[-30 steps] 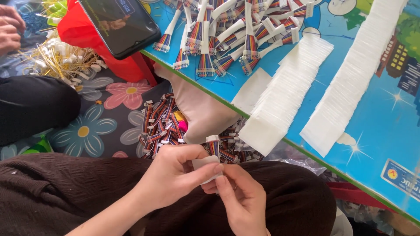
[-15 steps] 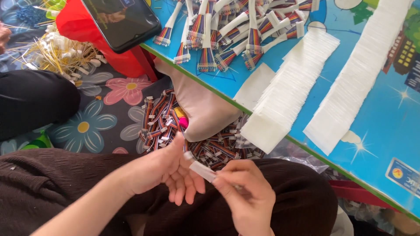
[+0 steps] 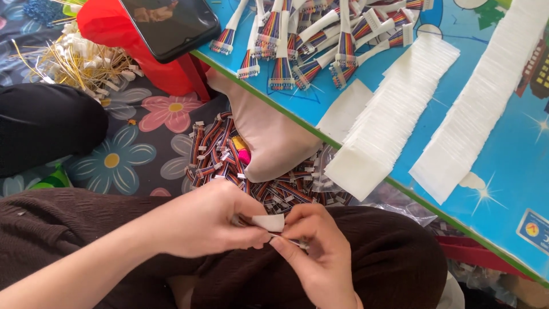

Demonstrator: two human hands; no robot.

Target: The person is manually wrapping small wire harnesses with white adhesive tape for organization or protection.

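Over the lap, the left hand (image 3: 206,223) and the right hand (image 3: 320,252) meet, both pinching a small white label (image 3: 269,222) wrapped around what seems to be a thin cable, mostly hidden by the fingers. Just beyond them a heap of ribbon cables (image 3: 229,163) lies on the floor. Rows of white label strips (image 3: 394,120) and finished cables (image 3: 320,40) rest on the blue surface (image 3: 514,166).

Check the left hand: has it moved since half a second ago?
Yes. The left hand has closed back onto the white strip, toward the right hand; before, its fingers were spread open, nearer the cable pile.
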